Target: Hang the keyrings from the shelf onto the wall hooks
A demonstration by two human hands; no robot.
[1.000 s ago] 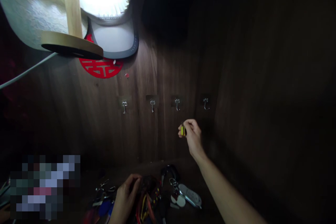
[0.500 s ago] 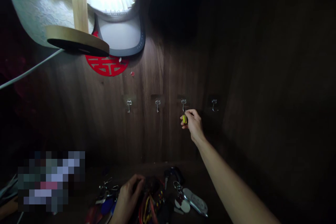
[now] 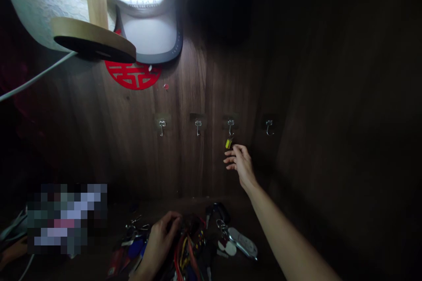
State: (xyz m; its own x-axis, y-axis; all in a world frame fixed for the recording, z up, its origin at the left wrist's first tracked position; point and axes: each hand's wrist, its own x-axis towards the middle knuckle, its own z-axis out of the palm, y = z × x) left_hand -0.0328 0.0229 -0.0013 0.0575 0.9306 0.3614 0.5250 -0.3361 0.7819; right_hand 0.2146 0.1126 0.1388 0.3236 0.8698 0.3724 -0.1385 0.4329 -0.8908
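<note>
A small yellow tag (image 3: 228,143) hangs from the third wall hook (image 3: 231,127) from the left. Just below and to the right of it is my right hand (image 3: 242,162), its fingers apart and nothing seen in them. Low down, my left hand (image 3: 161,235) lies at a tangle of red and yellow cords (image 3: 186,257). Its thumb and index finger curl together at the dark top of this bundle; what they hold is hidden. Keys with a blue tag (image 3: 135,248) lie to its left. On the right is a keyring with a silver fob (image 3: 243,242).
More hooks, one of them the far-right hook (image 3: 269,127), line the dark wood panel (image 3: 184,167). A lit lamp with a round wooden base (image 3: 94,37) stands upper left, before caps and a red paper cutout (image 3: 136,77). A white cable (image 3: 39,77) runs left.
My right hand has let go of the yellow tag and drawn slightly down, its fingers spreading. The tag now hangs by itself. My left hand stays at the bundle.
</note>
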